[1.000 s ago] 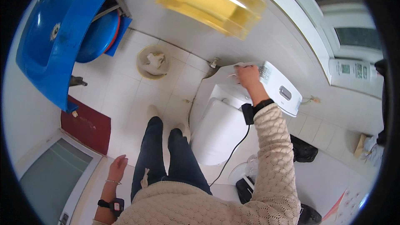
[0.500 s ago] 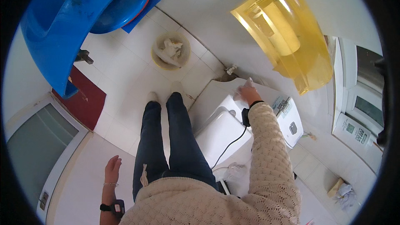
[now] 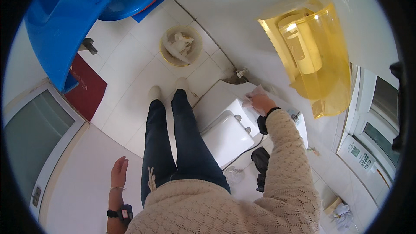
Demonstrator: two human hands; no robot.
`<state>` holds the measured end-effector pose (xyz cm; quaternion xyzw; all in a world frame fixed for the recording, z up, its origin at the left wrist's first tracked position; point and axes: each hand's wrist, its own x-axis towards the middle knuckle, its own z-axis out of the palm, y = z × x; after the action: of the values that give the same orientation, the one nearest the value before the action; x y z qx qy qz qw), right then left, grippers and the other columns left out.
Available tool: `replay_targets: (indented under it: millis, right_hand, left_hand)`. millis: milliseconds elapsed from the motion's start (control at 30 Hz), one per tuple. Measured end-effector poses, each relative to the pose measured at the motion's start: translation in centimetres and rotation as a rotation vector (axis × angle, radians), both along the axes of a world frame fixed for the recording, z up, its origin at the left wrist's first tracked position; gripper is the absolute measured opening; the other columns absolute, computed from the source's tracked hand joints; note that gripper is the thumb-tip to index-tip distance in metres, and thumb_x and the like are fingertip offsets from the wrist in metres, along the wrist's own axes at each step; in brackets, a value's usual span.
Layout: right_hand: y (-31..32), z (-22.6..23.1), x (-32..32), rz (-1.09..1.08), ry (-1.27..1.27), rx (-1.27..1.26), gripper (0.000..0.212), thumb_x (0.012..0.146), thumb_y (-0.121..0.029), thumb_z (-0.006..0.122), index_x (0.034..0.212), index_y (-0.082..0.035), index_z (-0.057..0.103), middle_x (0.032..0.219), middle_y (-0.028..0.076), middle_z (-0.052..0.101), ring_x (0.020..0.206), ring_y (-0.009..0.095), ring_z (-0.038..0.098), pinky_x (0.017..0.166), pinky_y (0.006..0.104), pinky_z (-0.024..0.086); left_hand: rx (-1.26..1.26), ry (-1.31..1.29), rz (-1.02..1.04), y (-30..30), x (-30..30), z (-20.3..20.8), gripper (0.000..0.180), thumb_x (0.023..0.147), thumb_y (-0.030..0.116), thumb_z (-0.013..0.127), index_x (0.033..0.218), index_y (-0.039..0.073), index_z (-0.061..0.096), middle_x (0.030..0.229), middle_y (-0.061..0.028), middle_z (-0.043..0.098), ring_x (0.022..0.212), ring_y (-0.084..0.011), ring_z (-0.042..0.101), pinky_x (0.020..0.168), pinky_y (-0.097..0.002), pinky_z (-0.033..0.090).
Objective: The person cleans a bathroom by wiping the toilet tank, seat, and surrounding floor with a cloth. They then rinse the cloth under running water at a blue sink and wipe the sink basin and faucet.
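My right hand (image 3: 262, 105) is closed on a thin whitish tissue (image 3: 257, 91), which lies against the top of the white toilet (image 3: 232, 93) behind the lid. The hidden fingertips leave the exact grip unclear. The white lid (image 3: 229, 138) is down, with two round grey hinge fittings at its back edge. My left hand (image 3: 119, 172) hangs at my left side, fingers stretched and holding nothing. Both wrists carry black straps.
A yellow transparent paper dispenser (image 3: 318, 56) hangs on the right wall. A bin (image 3: 165, 54) with crumpled paper stands ahead, left of a pipe valve (image 3: 242, 73). Upper left is a blue basin (image 3: 65, 26); a black bag-like thing (image 3: 260, 164) lies beside the toilet.
My right hand has shifted slightly over the toilet's top, and more of the tissue shows. The whole view has turned a little. The black thing by my right arm has come into sight.
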<state>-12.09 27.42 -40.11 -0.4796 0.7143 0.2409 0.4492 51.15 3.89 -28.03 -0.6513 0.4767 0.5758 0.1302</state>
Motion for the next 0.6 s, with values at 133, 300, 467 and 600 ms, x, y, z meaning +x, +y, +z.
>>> replay_targets:
  millis: [133, 300, 467, 600]
  right_hand:
    - [1.2, 1.5, -4.9, -0.057, -0.047, 0.135, 0.036, 0.086, -0.035, 0.052, 0.108, -0.010, 0.065, 0.113, 0.013, 0.063, 0.111, 0.036, 0.055, 0.095, 0.0422, 0.042]
    - [7.6, 0.5, -9.9, -0.154, 0.314, -0.195, 0.031, 0.080, -0.034, 0.062, 0.097, -0.010, 0.068, 0.116, 0.013, 0.063, 0.111, 0.035, 0.056, 0.093, 0.0451, 0.044]
    - [2.8, 1.7, -6.3, 0.209, 0.248, -0.010, 0.039, 0.076, -0.039, 0.068, 0.105, -0.014, 0.067, 0.110, 0.008, 0.067, 0.104, 0.032, 0.061, 0.088, 0.0478, 0.047]
    - [0.2, 0.0, -3.5, 0.242, 0.133, 0.290, 0.039, 0.076, -0.038, 0.070, 0.108, -0.017, 0.068, 0.113, 0.005, 0.067, 0.106, 0.028, 0.062, 0.086, 0.0455, 0.048]
  left_hand:
    - [0.026, -0.033, 0.063, 0.1, -0.4, 0.8, 0.035, 0.095, 0.018, 0.057, 0.125, -0.001, 0.055, 0.113, -0.0120, 0.065, 0.103, -0.0180, 0.060, 0.093, -0.0288, 0.046]
    - [0.062, 0.027, 0.011, 0.2, -0.9, 0.0, 0.044, 0.094, 0.030, 0.059, 0.129, 0.004, 0.053, 0.114, -0.0070, 0.064, 0.099, -0.0155, 0.060, 0.085, -0.0282, 0.046]
    - [0.048, -0.010, -0.020, 0.4, -1.6, -0.3, 0.040, 0.095, 0.025, 0.058, 0.128, 0.002, 0.054, 0.114, -0.0082, 0.064, 0.101, -0.0162, 0.060, 0.088, -0.0288, 0.046]
    - [0.049, -0.020, 0.029, -0.5, -2.9, 0.3, 0.036, 0.095, 0.018, 0.057, 0.125, -0.001, 0.055, 0.114, -0.0117, 0.064, 0.105, -0.0184, 0.060, 0.093, -0.0301, 0.046]
